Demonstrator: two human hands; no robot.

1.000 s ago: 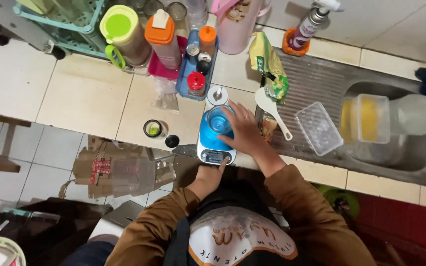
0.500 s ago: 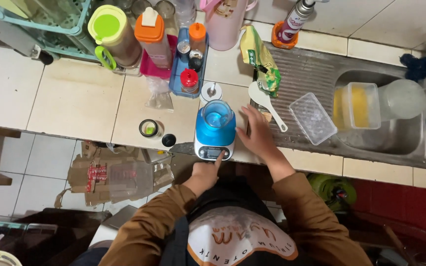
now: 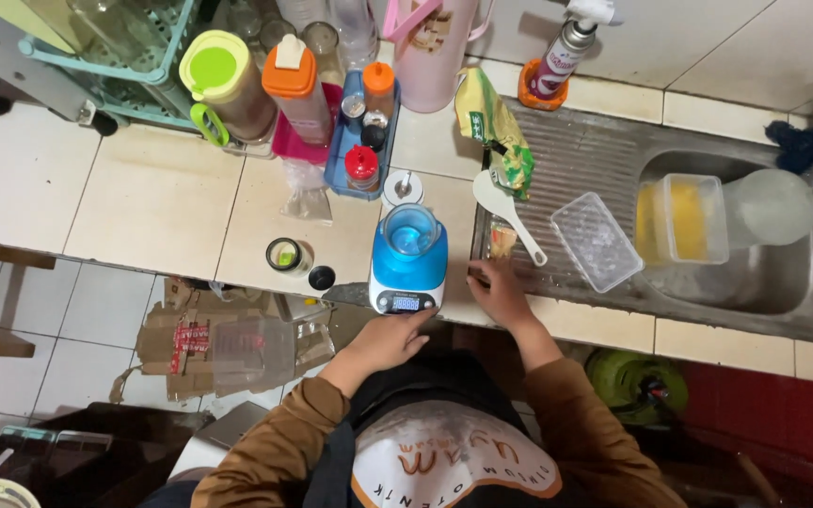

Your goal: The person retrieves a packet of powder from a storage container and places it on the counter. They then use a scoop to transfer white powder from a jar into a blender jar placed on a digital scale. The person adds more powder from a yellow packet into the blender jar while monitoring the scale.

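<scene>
A blue kitchen scale [image 3: 408,275] with a small lit display stands at the tiled counter's front edge. A clear glass cup [image 3: 411,230] rests on top of it. My left hand [image 3: 386,341] reaches up from below, its fingers touching the scale's front by the display and holding nothing. My right hand [image 3: 498,290] lies to the right of the scale on the counter edge, next to the steel drainboard [image 3: 576,160]. Its fingers are spread low on the surface, and I cannot make out anything in them.
A white rice paddle [image 3: 507,213], a clear plastic box [image 3: 597,241] and a green-yellow packet [image 3: 496,127] lie on the drainboard. A yellow tub [image 3: 681,218] sits in the sink. Behind the scale stand a blue tray of small bottles [image 3: 359,132], an orange-capped bottle [image 3: 298,87] and a pink jug [image 3: 435,47]. A small round jar [image 3: 284,254] sits to its left.
My right hand has come off the cup on the scale and moved right, down onto the counter edge. My left hand stays at the scale's front.
</scene>
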